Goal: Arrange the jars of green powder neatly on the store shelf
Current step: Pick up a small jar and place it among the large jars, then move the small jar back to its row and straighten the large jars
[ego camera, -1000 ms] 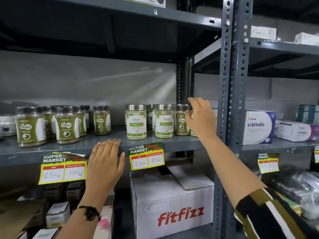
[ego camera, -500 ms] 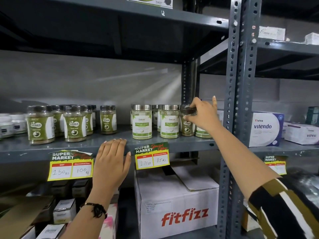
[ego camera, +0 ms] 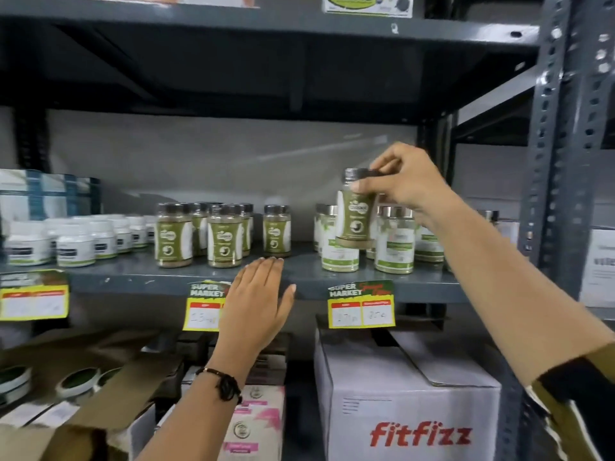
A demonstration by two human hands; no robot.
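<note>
My right hand (ego camera: pixel 404 183) grips a dark-lidded jar of green powder (ego camera: pixel 354 216) by its lid and holds it in the air above the white-labelled, silver-lidded jars (ego camera: pixel 394 242). Several matching green-labelled jars (ego camera: pixel 199 236) stand grouped on the grey shelf (ego camera: pixel 306 277), and a single one (ego camera: pixel 276 229) stands a little to their right. My left hand (ego camera: pixel 258 302) lies flat with spread fingers against the shelf's front edge, just below that single jar, holding nothing.
White tubs (ego camera: pixel 75 242) fill the shelf's left end. Yellow price tags (ego camera: pixel 361 306) hang from the shelf edge. A white fitfizz box (ego camera: pixel 409 410) and open cartons sit on the level below. A perforated steel upright (ego camera: pixel 562 161) bounds the bay on the right.
My right hand has lifted the dark-lidded jar off the shelf from among the silver-lidded jars and carried it up and leftward. My left hand has stayed on the shelf edge.
</note>
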